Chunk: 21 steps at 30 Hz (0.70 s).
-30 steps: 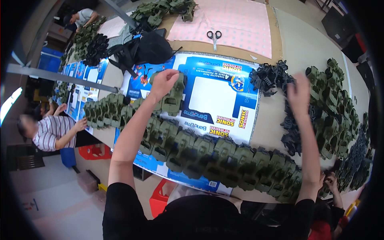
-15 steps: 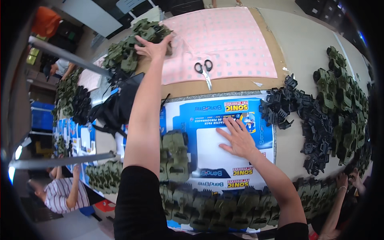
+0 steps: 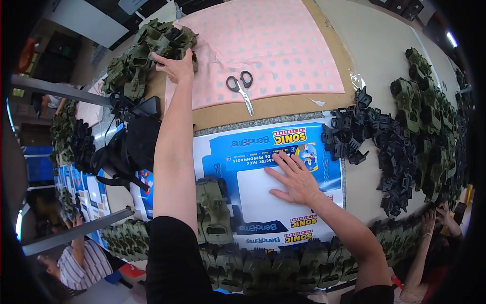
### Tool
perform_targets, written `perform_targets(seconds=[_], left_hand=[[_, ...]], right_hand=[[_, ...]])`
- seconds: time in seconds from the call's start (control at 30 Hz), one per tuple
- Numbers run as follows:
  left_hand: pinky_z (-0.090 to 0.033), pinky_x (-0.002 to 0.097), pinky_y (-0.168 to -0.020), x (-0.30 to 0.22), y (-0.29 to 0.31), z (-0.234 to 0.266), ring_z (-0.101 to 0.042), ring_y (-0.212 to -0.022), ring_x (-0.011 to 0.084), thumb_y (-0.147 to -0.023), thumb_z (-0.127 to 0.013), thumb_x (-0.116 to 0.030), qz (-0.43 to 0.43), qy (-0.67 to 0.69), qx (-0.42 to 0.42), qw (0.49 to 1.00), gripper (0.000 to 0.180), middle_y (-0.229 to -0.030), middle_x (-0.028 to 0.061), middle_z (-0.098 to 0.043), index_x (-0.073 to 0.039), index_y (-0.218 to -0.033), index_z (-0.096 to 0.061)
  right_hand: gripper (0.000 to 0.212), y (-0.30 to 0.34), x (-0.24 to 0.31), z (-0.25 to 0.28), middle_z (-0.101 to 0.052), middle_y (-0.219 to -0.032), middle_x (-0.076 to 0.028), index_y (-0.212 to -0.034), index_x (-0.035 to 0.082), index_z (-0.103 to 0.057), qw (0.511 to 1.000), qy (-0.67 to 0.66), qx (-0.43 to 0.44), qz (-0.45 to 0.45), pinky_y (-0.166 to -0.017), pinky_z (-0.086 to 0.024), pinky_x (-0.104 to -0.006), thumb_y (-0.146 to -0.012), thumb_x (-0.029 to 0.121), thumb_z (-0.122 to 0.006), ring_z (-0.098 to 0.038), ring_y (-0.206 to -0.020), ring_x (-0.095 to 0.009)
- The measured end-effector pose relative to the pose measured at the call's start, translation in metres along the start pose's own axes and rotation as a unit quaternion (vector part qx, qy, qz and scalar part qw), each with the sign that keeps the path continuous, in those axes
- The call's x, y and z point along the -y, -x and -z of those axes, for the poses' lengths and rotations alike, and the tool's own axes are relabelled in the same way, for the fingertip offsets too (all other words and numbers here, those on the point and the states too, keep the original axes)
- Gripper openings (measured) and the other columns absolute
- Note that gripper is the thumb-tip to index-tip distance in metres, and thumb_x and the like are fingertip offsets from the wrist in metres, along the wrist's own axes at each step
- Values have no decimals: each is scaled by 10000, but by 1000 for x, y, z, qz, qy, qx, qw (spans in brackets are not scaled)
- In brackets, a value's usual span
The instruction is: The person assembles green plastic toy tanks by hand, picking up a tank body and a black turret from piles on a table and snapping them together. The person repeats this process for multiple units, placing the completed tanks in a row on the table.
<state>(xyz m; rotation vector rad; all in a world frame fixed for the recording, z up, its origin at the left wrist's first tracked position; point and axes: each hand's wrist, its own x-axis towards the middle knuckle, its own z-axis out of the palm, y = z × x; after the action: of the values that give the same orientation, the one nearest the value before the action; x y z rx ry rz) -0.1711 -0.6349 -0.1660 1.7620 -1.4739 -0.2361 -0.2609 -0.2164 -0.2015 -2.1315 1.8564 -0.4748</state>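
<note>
At the far left, my left hand reaches into a heap of dark green toy vehicles. Its thumb and fingers close round one green toy vehicle at the heap's right edge; some fingertips are hidden. My right hand lies with fingers spread on a blue and white printed sheet, holding nothing. Left of that hand, a single green toy vehicle rests on the sheet's edge. Nearest my body runs a row of similar green vehicles.
Black-handled scissors lie on a pink patterned cloth. Black plastic parts and more green vehicles are piled right. A black bag and metal bar stand left. Other people's hands work at lower right.
My left hand has gone from spread fingers over the heap to closing round a green toy vehicle. The whole view has shifted slightly; my right hand stays on the sheet.
</note>
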Motion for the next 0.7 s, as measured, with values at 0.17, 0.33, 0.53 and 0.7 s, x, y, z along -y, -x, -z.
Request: perform_targets(seconds=[0.17, 0.33, 0.53, 0.7], left_hand=[[-400, 447, -907, 23, 52, 54, -459, -1047, 417, -637, -770, -330, -103, 75, 51, 991, 1096, -1236, 293, -273, -87, -1416, -38], [-287, 395, -1020, 15, 153, 156, -334, -1177, 386, -696, -760, -286, -132, 118, 137, 975, 1016, -1264, 296, -276, -7, -1405, -88], [-288, 401, -989, 5, 309, 235, -381, -1107, 327, -749, -724, -225, -122, 163, 227, 952, 925, -1212, 247, -343, -13, -1416, -118], [-303, 389, -965, 10, 394, 257, -390, -1091, 302, -760, -718, -218, -56, 185, 246, 950, 918, -1180, 212, -366, -6, -1416, -112]], right_hand=[[529, 2, -1, -7, -360, -1408, -142, -1263, 177, -507, 999, 10, -28, 16, -1093, -184, -424, -835, 487, -521, -299, -1317, -288], [520, 7, -6, -14, -366, -1390, -177, -1266, 94, -481, 991, -66, -118, 13, -1064, -244, -424, -842, 384, -560, -331, -1292, -315], [375, 2, -30, -11, -535, -1197, -146, -1208, 23, -510, 748, -519, -344, -228, -924, -399, -332, -906, 246, -525, -488, -1119, -245], [567, 28, -16, 24, -554, -1181, -174, -1207, 67, -530, 876, -344, -289, -177, -955, -333, -400, -801, 455, -608, -486, -1132, -298]])
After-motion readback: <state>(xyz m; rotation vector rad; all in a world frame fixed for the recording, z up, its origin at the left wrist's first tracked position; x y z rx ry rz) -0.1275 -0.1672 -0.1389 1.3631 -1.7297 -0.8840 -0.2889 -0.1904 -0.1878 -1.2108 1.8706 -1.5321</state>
